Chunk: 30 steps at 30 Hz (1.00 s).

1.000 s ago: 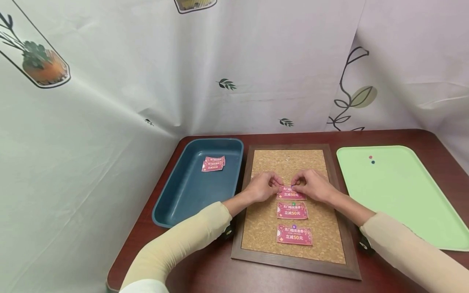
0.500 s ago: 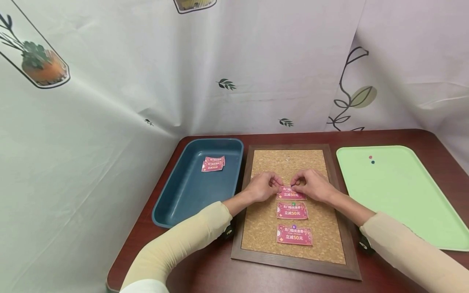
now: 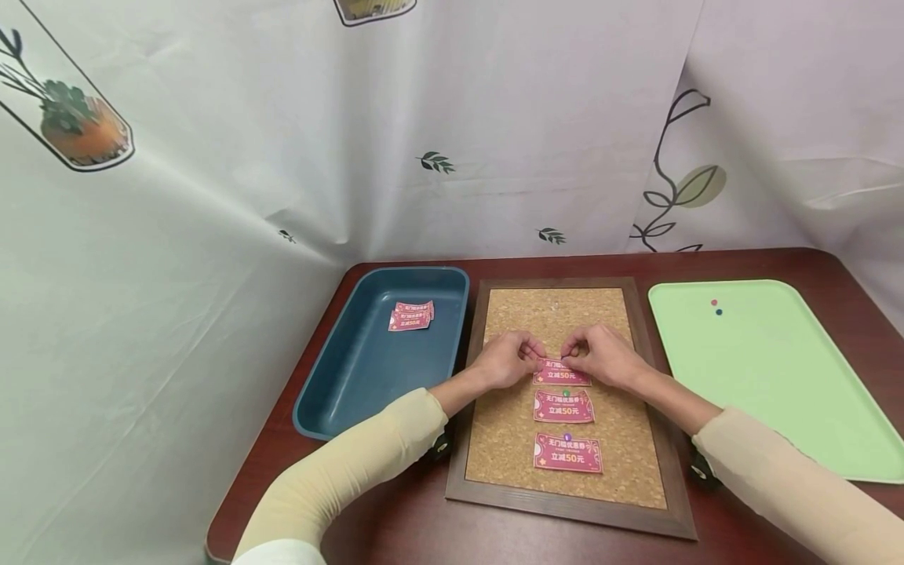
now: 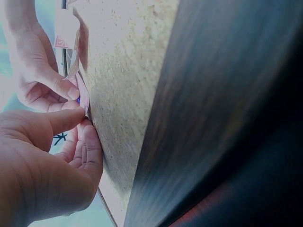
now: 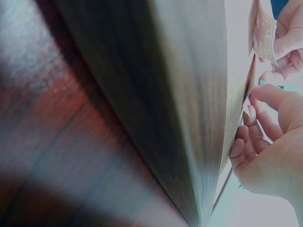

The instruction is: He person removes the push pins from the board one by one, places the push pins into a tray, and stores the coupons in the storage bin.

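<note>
two hands meet at one pink paper ticket, the top ticket [image 3: 561, 374], which lies on the cork board [image 3: 504, 447]. its long side runs left to right, the same way as the middle ticket [image 3: 563, 409] and the low ticket [image 3: 567, 457] under it.

the left hand [image 3: 507, 360] comes in from the left side. its thumb and pointing finger are nipped close together on the top left corner of the paper. the right hand [image 3: 605, 358] comes in from the right side. its thumb and finger tips are pinched close round a tiny blue pin [image 5: 250, 96].

the spot that matters is the middle of the top long edge. the pin is right at that edge, so the right hand is nearer to it, and the left hand is just beside it. i cannot tell if the point is in the cork, as the fingers hide it.

the middle ticket has a green pin [image 3: 566, 394] at its top edge, and the low ticket has a purple pin [image 3: 567, 437] at the same place. these look like a good guide for where the blue one fits.
</note>
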Motion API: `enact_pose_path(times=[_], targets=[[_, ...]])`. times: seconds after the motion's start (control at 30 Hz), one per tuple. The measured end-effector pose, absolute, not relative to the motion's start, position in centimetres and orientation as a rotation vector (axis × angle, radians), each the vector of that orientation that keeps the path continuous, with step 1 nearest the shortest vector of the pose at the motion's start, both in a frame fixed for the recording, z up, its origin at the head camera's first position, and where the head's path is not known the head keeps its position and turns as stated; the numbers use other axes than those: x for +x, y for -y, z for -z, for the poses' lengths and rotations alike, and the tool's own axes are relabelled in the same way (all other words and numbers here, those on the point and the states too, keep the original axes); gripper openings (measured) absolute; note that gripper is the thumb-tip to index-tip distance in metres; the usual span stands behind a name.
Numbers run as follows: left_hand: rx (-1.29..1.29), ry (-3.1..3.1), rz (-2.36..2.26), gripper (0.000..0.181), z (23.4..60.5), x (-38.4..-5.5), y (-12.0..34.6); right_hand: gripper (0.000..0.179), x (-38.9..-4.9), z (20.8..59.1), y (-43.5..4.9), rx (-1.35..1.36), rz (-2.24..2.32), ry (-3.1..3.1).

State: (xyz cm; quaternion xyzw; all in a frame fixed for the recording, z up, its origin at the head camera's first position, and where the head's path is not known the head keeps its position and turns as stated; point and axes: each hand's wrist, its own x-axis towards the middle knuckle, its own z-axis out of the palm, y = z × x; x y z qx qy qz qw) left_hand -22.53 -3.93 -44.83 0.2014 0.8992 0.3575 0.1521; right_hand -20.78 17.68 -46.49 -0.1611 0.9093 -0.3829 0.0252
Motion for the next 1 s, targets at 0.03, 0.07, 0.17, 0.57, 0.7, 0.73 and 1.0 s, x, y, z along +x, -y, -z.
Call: enact_pose_path(times=[0.03,0.07,0.17,0.57,0.7,0.73,1.0], targets=[[0.576,-2.578,-1.028,0.008,44.83,-22.52,3.94,0.004,-20.80,46.52,-17.68,-0.502,1.184,-2.814],[0.574,-2.577,-1.030,0.008,44.83,-22.52,3.94,0.004,-20.80,46.51,-17.66,-0.505,1.184,-2.816],[0.572,-2.575,-1.032,0.008,44.85,-22.53,3.93,0.005,-20.81,46.62,-17.66,-0.507,1.183,-2.817],[0.544,-2.572,-1.036,0.008,44.82,-22.56,3.86,0.010,-20.90,46.75,-17.39,-0.482,1.129,-2.850],[0.542,-2.574,-1.022,0.008,44.77,-22.58,3.86,0.012,-20.89,46.89,-17.29,-0.485,1.097,-2.883],[0.540,-2.573,-1.024,0.008,44.80,-22.61,3.86,0.012,-20.89,46.92,-17.29,-0.490,1.094,-2.887],[0.527,-2.566,-1.042,0.008,44.89,-22.68,3.77,0.014,-20.93,47.08,-17.37,-0.470,1.098,-2.877]])
